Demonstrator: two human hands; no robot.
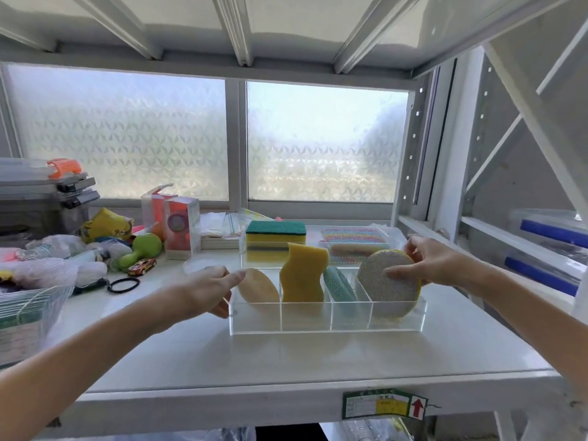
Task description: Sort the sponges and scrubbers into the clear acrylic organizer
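The clear acrylic organizer (324,323) stands mid-shelf with several front compartments. From left to right these hold a tan oval sponge (259,289), a wavy yellow sponge (304,275) and a teal mesh scrubber (339,284). My right hand (439,262) grips a round silver scrubber with a yellow back (385,284), which sits in the rightmost compartment. My left hand (206,288) holds the organizer's left wall, thumb over the rim. A green-and-yellow sponge (275,235) and a rainbow scrubber (353,238) lie in the rear section.
Clutter fills the shelf's left side: a green dumbbell (140,249), a toy car (142,266), a black hair tie (123,285), small boxes (181,227), plastic bags and a wire basket (28,310). A frosted window is behind. White rack posts and blue-handled bins stand right.
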